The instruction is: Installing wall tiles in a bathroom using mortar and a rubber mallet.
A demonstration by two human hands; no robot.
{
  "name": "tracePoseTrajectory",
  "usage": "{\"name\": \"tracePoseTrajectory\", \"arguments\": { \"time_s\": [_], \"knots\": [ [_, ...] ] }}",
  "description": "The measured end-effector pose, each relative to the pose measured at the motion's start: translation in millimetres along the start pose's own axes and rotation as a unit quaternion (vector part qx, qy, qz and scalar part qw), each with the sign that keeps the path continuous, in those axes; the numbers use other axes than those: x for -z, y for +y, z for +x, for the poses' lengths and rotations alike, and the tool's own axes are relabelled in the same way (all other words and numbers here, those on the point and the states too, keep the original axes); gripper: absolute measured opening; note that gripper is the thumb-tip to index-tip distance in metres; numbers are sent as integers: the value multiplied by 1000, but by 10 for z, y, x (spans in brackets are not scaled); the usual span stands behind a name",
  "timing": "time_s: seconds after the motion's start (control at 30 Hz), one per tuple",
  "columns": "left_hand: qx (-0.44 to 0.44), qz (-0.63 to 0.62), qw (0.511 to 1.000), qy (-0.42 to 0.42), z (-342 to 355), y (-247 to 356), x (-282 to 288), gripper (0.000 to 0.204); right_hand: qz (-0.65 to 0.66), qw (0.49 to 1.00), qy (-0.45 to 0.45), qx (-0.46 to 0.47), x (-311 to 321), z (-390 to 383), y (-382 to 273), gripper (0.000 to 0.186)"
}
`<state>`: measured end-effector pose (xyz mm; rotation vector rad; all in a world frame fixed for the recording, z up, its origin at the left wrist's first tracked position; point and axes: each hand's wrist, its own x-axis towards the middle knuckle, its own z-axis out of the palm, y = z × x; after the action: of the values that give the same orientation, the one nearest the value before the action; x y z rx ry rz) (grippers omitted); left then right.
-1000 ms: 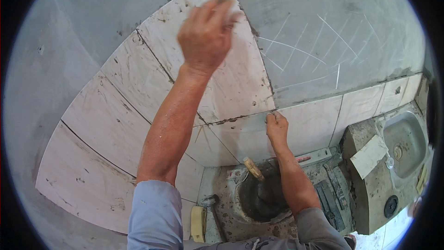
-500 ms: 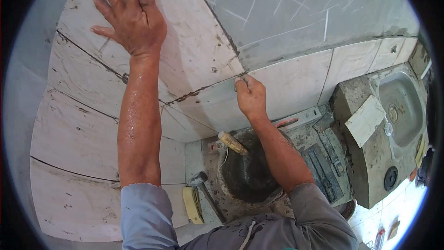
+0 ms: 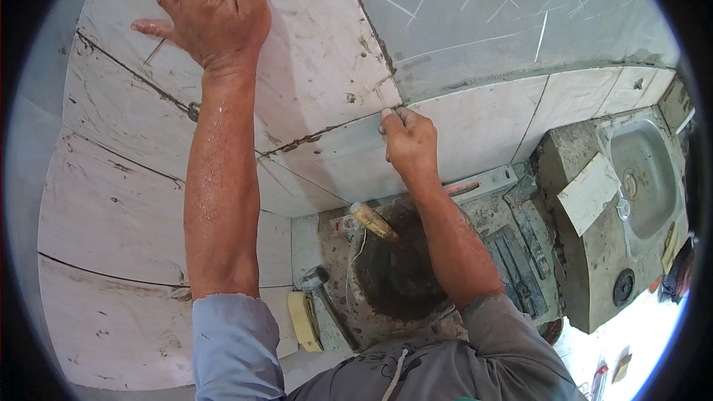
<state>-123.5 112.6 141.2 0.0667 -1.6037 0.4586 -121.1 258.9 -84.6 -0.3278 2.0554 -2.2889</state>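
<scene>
My left hand (image 3: 219,15) lies open, fingers spread, against a large pale wall tile (image 3: 319,52) smeared with mortar. At that tile's lower right corner, my right hand (image 3: 410,141) is closed, its thumb and fingers pinched at the joint above the lower tile row (image 3: 483,122). Whatever is between those fingers is too small or hidden to make out. A dark, uneven line of mortar runs along the joint to the left of my right hand. Beneath my right forearm sits a round dark tub (image 3: 401,275), with a wooden handle (image 3: 373,221) sticking up from it.
A hammer (image 3: 313,278) and a pale yellow block (image 3: 303,321) lie left of the tub. To its right are a spirit level (image 3: 490,186) and a tile cutter (image 3: 516,275). A concrete counter holds a tile piece (image 3: 589,194) and a metal sink (image 3: 646,171). Chalk lines cross the grey wall (image 3: 475,22).
My left hand stays spread on the upper tile. My right hand has turned slightly and its pinched fingers have shifted along the joint by the tile's corner. The whole view has shifted a little.
</scene>
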Motion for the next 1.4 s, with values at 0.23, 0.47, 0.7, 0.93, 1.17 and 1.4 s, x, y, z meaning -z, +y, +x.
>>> {"name": "tracePoseTrajectory", "arguments": {
  "time_s": [0.23,0.47,0.7,0.93,1.17,1.4],
  "knots": [
    [10,12,999,-28,4,-4,102,50,56,996,-35,-52,4,-52,-100,29],
    [174,-352,910,-133,72,-313,931,50,133,980,-60,-138,361,-328,-39,37],
    [438,-279,800,-302,-806,-357,1978,38,-6,992,-46,114,129,-884,-322,24],
    [405,-294,710,-495,-2567,34,2874,34,-271,779,-214,524,-115,-1728,-779,23],
    [435,-322,670,-508,-2421,31,3496,31,-407,673,-434,439,-5,-2073,-657,9],
    [467,-370,679,-428,-2411,-165,3600,22,-378,738,-368,422,-80,-1882,-704,12]
  ]
}}
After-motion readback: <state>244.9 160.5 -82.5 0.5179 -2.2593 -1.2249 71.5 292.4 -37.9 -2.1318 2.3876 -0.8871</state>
